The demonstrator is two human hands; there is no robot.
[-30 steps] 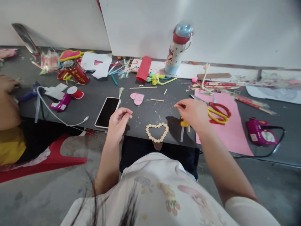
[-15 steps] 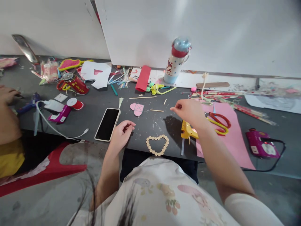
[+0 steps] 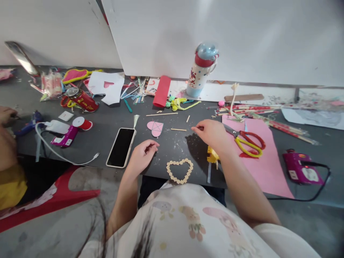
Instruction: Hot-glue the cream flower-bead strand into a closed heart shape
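My left hand (image 3: pixel 143 154) rests near the table's front edge, just right of a phone (image 3: pixel 121 147). Its fingers are loosely curled, and nothing shows in them. Over the table my right hand (image 3: pixel 211 134) hovers with thumb and fingertips pinched together; whether something tiny is between them I cannot make out. Left of those fingertips lies a thin wooden stick (image 3: pixel 178 129). Between the hands, close to the edge, is a heart-shaped outline of small beige pieces (image 3: pixel 170 172). A pink paper heart (image 3: pixel 155 128) with lines on it lies beyond my left hand. A yellow glue gun (image 3: pixel 212 154) is partly hidden under my right forearm.
Scissors (image 3: pixel 249 143) lie on pink paper (image 3: pixel 268 172), right of my forearm. A purple power block (image 3: pixel 302 168) with a cable is at far right. A bottle (image 3: pixel 200 71) stands at the back. Left are a red can (image 3: pixel 85 100) and another person's hand (image 3: pixel 6 115).
My right hand has shifted slightly left and toward me, showing more of the scissors. My left hand has moved a little right. The view has tilted slightly.
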